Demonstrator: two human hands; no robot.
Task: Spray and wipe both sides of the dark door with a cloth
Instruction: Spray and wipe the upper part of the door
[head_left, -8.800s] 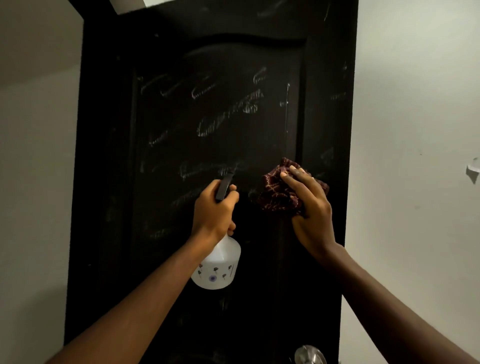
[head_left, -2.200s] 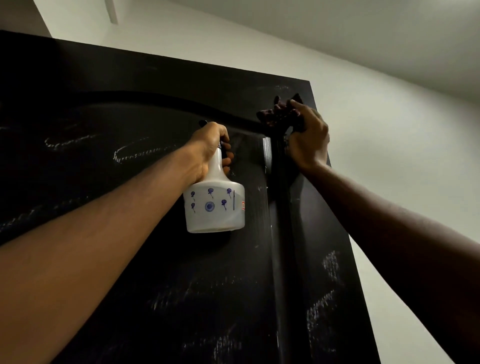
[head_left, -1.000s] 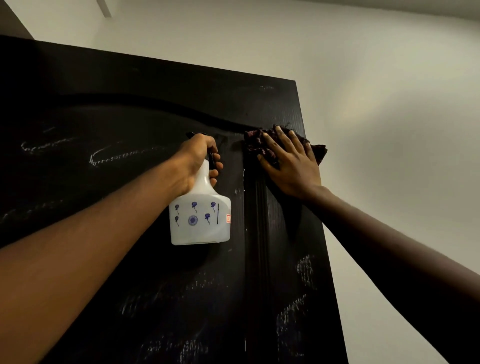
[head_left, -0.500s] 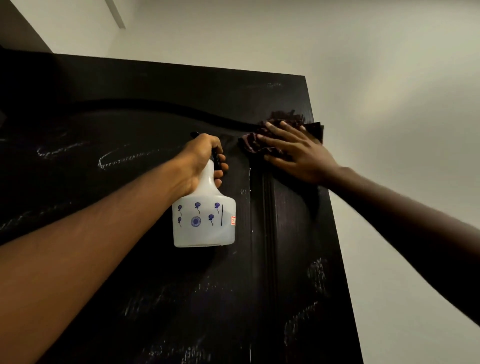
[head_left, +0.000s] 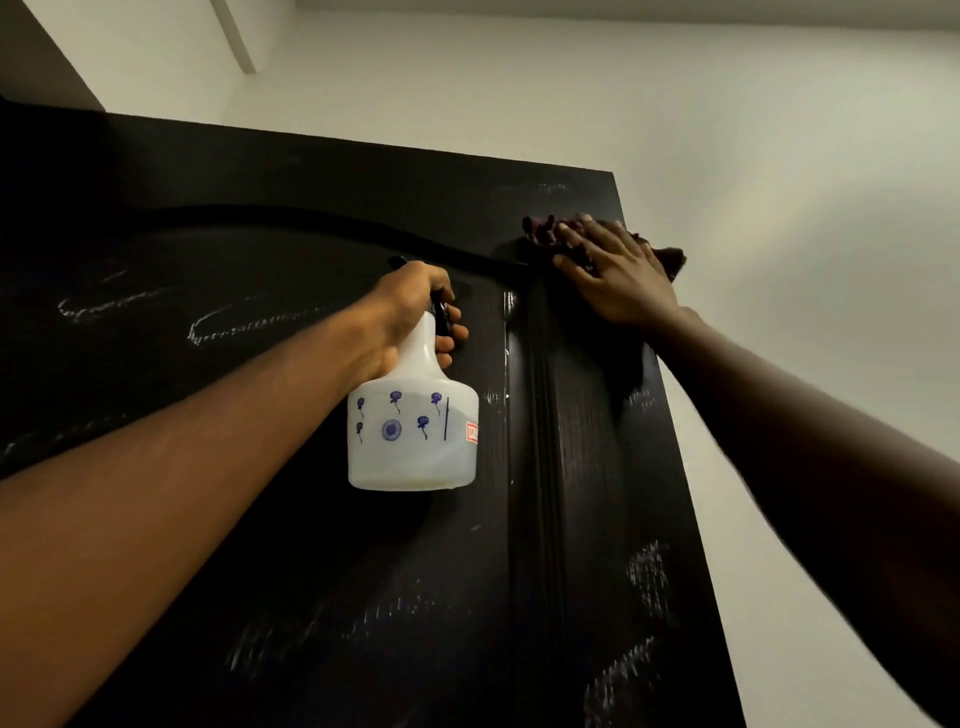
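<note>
The dark door (head_left: 260, 545) fills the left and middle of the view, seen from below, with pale smears across its panel. My left hand (head_left: 410, 312) grips the neck of a white spray bottle (head_left: 413, 436) with blue flower prints, held close to the door panel. Near the door's top right corner, my right hand (head_left: 615, 278) presses a dark maroon cloth (head_left: 540, 231) flat against the door with straight fingers. Most of the cloth is hidden under the hand; its edges stick out left and right.
A pale wall (head_left: 805, 208) runs to the right of the door's edge and above it. The ceiling (head_left: 156, 47) shows at the top left with a white strip across it.
My right hand has slid the cloth a little up and right along the door's top corner. The left hand and bottle have stayed in place.
</note>
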